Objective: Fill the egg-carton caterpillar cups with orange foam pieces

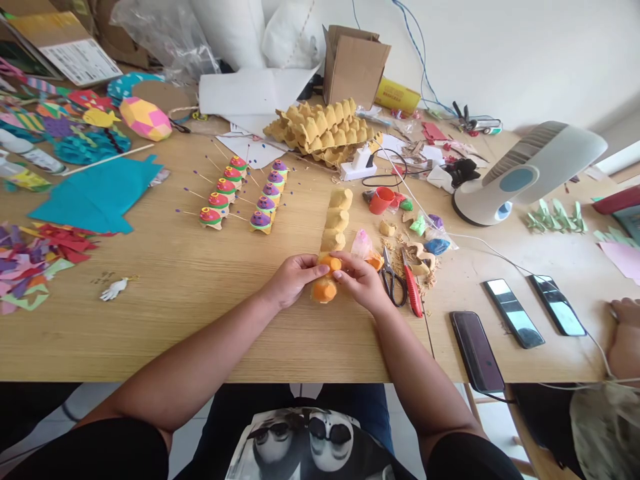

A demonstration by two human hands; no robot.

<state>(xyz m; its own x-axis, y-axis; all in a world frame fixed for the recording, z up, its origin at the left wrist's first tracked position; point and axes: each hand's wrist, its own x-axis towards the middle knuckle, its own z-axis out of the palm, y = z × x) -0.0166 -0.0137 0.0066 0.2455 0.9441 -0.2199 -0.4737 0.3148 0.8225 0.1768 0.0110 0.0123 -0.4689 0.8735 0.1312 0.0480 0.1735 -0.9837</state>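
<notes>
Held at the middle of the table (200, 333), close to its front edge: an egg-carton strip (338, 217), one row of cups running from the hands toward the far edge, the two nearest cups orange, the others plain yellow-brown. Closed on the second orange cup from the left side, the left hand (293, 279), fingers curled and tips pressed to it. Closed on the same cup from the right side, the right hand (364, 283), fingers bent in, tips touching the cup. Both forearms across the front edge.

Just right of the right hand, scissors (393, 283) and a red cutter (413, 292) side by side, among cardboard crumbs. Just beyond that hand, a small pink bag (362, 243). Left of the strip and further back, two rows of painted carton caterpillars (223, 193) with pins sticking out. Toward the far edge, a stack of egg trays (325, 130) and an open cardboard box (353, 63). Near the right front corner, three phones (513, 312) lying flat, and a white fan (525, 173) behind them. At the right edge, another person's hand (625, 313). At the left edge, coloured paper scraps (30, 260) and a teal sheet (100, 193).
</notes>
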